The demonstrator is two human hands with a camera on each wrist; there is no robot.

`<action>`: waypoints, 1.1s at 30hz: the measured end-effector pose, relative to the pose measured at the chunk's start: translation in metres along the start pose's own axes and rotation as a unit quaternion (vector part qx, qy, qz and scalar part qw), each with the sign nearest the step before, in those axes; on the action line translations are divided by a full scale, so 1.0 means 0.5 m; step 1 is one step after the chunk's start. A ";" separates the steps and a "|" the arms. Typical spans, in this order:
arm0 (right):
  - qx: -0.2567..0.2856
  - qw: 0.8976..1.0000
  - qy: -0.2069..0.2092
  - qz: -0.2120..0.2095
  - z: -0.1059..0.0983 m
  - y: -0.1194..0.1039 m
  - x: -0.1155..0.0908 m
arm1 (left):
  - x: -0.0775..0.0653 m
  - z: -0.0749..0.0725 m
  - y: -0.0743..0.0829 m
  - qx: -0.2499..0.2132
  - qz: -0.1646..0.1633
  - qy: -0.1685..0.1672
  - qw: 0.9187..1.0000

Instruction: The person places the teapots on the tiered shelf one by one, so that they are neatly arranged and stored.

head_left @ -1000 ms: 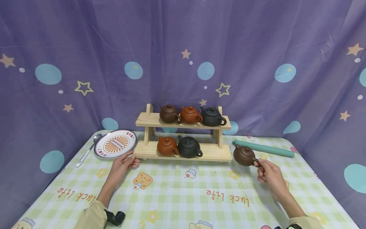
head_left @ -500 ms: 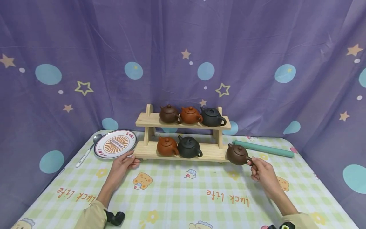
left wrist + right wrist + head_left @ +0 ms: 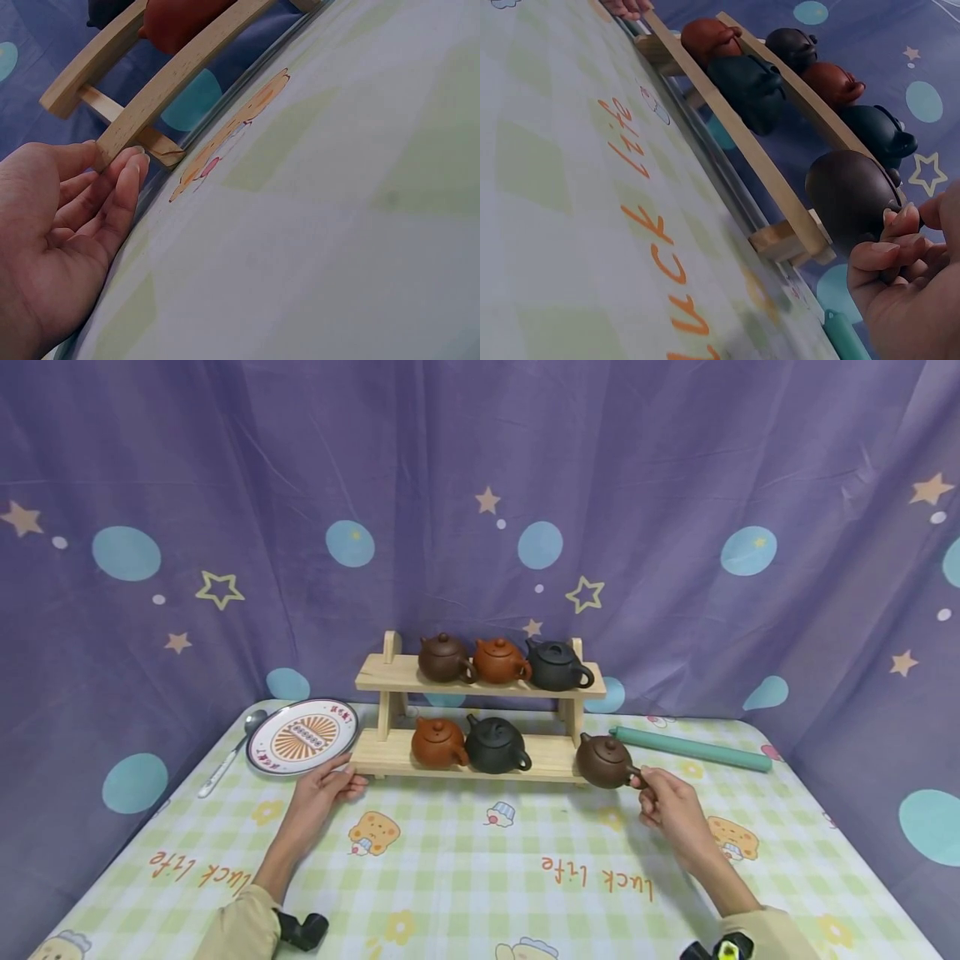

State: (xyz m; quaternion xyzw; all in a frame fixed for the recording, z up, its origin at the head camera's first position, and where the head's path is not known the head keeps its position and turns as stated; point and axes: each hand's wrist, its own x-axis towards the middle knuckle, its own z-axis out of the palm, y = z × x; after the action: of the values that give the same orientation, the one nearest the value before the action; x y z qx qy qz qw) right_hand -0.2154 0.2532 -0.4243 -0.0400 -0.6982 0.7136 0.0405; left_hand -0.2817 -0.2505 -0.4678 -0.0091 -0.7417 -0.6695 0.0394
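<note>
My right hand (image 3: 671,810) pinches the handle of a dark brown teapot (image 3: 602,762), which overlaps the right end of the lower shelf in the head view. In the right wrist view that teapot (image 3: 847,196) is upright, its body just past the shelf's end. My left hand (image 3: 321,797) holds the left end of the two-tier wooden stand (image 3: 555,758), thumb above and fingers below the board in the left wrist view. An orange-brown teapot (image 3: 438,743) and a black teapot (image 3: 497,746) sit on the lower shelf.
On the upper shelf stand a brown teapot (image 3: 442,660), an orange-brown teapot (image 3: 497,662) and a black teapot (image 3: 555,666). A patterned plate (image 3: 303,737) and a spoon (image 3: 234,756) lie left of the stand. A green rod (image 3: 690,749) lies at the right, before a purple curtain (image 3: 480,460).
My right hand has moved left with the brown teapot, from beside the stand to over the lower shelf's right end. The left hand stays at the stand's left end.
</note>
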 end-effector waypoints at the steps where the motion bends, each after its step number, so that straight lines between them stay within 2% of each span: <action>1: 0.002 1.000 0.000 -0.001 0.003 0.000 0.001 | 0.000 0.000 0.000 0.000 0.001 0.000 1.000; 33: 0.016 1.000 -0.018 -0.013 0.078 0.009 0.030 | 0.002 0.001 0.003 0.016 -0.004 0.003 1.000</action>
State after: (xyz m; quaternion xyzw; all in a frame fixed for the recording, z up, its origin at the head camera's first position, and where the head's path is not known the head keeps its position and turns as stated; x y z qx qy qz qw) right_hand -0.2349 0.2158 -0.4281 -0.0178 -0.6877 0.7247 0.0381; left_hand -0.2829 -0.2501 -0.4662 -0.0034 -0.7525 -0.6574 0.0392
